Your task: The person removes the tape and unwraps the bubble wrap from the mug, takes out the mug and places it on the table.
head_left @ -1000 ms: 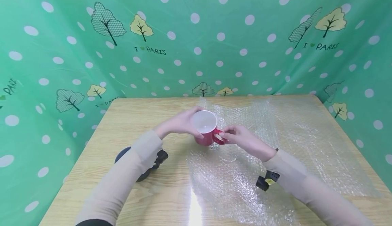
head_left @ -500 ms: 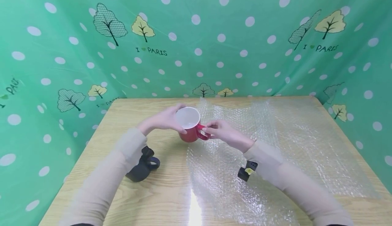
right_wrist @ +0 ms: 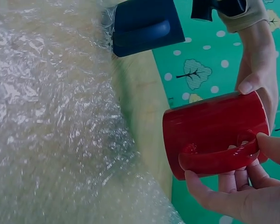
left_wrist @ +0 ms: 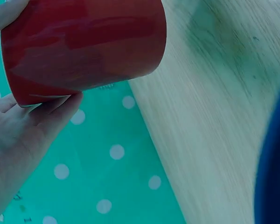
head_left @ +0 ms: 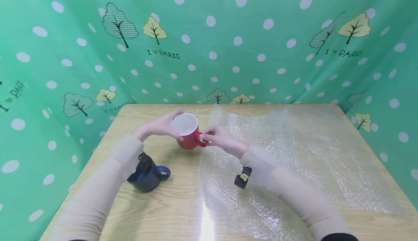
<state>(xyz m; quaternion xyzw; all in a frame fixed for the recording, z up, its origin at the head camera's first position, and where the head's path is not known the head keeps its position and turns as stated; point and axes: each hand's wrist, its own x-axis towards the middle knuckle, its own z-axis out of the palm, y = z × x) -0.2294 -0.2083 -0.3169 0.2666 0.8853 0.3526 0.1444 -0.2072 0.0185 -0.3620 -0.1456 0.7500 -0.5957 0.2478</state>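
Observation:
A red mug (head_left: 188, 142) with a white inside is held between both hands left of the middle in the head view. My left hand (head_left: 160, 125) grips its body from the left near the rim, thumb in front. On the other side my right hand (head_left: 225, 140) pinches the handle (right_wrist: 219, 161), which points right. The left wrist view shows the mug's red wall (left_wrist: 84, 46) and the left fingers against its rim. Whether the mug's base touches the table cannot be told.
A dark blue mug (head_left: 148, 181) stands near my left forearm, which partly covers it. Clear bubble wrap (head_left: 258, 212) covers the middle and right of the wooden table (head_left: 176, 212). A green dotted curtain (head_left: 196, 34) hangs behind and at the sides.
Both hands have carried the red mug leftward, from over the bubble wrap's edge to beside it. More of the dark blue mug shows as my left arm shifts left.

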